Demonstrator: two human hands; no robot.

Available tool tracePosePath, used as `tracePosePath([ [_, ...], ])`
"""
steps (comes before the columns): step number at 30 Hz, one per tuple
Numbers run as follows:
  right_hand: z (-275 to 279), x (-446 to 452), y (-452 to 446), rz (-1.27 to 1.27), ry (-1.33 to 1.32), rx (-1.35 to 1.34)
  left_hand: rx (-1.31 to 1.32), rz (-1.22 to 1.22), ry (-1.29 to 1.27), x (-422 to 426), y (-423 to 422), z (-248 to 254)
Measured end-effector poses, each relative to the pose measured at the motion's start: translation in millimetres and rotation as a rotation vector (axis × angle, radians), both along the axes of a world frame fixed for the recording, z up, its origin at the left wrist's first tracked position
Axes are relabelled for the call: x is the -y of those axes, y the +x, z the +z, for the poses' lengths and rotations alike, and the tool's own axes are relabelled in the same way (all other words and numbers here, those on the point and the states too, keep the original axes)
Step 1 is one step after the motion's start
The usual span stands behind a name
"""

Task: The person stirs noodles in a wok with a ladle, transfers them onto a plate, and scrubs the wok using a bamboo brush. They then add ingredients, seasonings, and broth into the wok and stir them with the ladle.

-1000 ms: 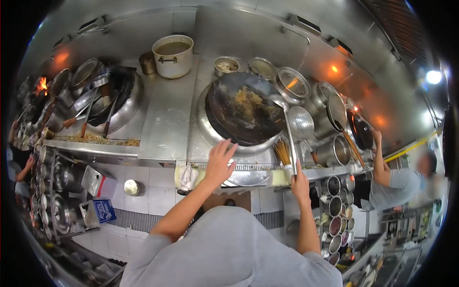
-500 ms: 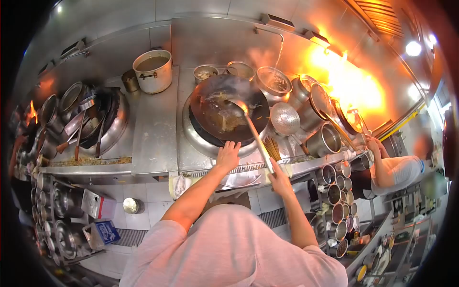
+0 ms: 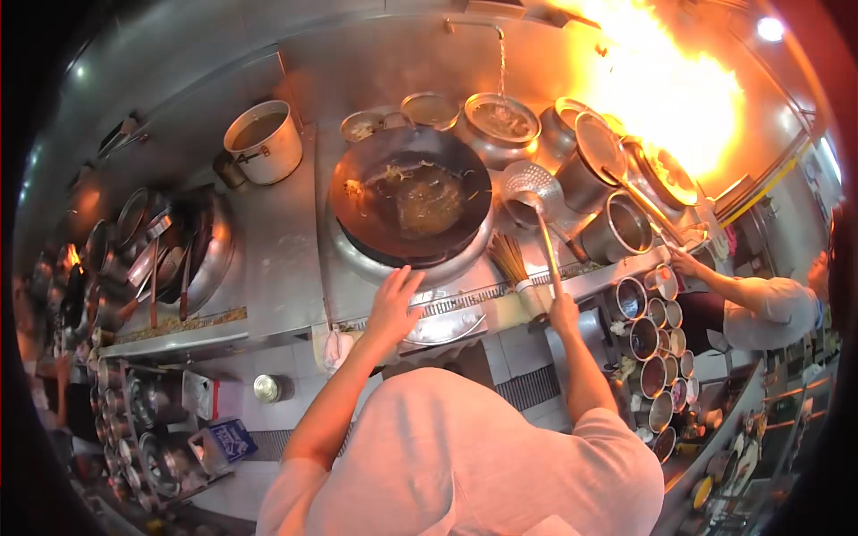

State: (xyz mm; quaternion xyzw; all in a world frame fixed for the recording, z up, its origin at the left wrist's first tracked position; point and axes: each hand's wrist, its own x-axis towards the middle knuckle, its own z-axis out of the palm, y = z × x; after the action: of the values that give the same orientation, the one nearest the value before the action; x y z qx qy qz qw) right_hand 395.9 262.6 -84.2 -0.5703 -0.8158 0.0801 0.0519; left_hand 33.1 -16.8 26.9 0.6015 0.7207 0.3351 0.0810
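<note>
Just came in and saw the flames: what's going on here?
The camera wearer holds a ladle in the right hand, its bowl overlapping a perforated strainer in this view. The left hand is open by the near rim of a wok with some food inside. Farther right, large flames rise near a co-worker.

You have a metal wall (image 3: 402,62) at twelve o'clock, a lit lamp (image 3: 769,29) at two, floor tiles (image 3: 308,389) at seven.
</note>
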Motion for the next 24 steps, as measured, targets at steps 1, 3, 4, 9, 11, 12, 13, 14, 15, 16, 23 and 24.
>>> tracePosePath([
  [1, -5, -4, 10, -0.003, 0.014, 0.024, 0.031, 0.043, 0.004, 15, -1, 7],
  [3, -8, -22, 9, 0.066, 0.058, 0.194, 0.129, 0.105, -0.035, 38, -8, 5],
  [4, -15, -26, 0, 0.086, 0.04, 0.192, 0.222, 0.163, -0.049, 49, -9, 5],
  [9, -58, -8, -55, 0.052, -0.247, 0.01, 0.413, 0.263, -0.128, 101, -3, -8],
  [11, -85, -29, -61, 0.005, -0.675, -0.575, 0.42, 0.32, -0.12, 121, 4, -16],
  [12, -4, 2, -81, -0.289, -0.99, -0.881, 0.432, 0.339, -0.141, 131, 6, -20],
  [13, 30, 9, -94, -0.267, -0.855, -0.91, 0.421, 0.403, -0.127, 138, 13, -9],
  [14, 42, 15, -104, -0.253, -0.722, -0.942, 0.429, 0.432, -0.123, 146, 15, -12],
  [15, 29, -5, -108, 0.038, -0.354, -0.886, 0.437, 0.471, -0.124, 155, 17, -16],
  [16, 14, -27, -110, 0.318, 0.022, -0.811, 0.442, 0.503, -0.122, 162, 17, -20],
  [23, 194, -36, -277, 0.802, -0.099, 0.296, 0.376, 0.291, 0.038, 114, -9, -10],
  [24, 186, -38, -314, 0.863, -0.079, 0.411, 0.33, 0.231, 0.039, 87, -13, 5],
])
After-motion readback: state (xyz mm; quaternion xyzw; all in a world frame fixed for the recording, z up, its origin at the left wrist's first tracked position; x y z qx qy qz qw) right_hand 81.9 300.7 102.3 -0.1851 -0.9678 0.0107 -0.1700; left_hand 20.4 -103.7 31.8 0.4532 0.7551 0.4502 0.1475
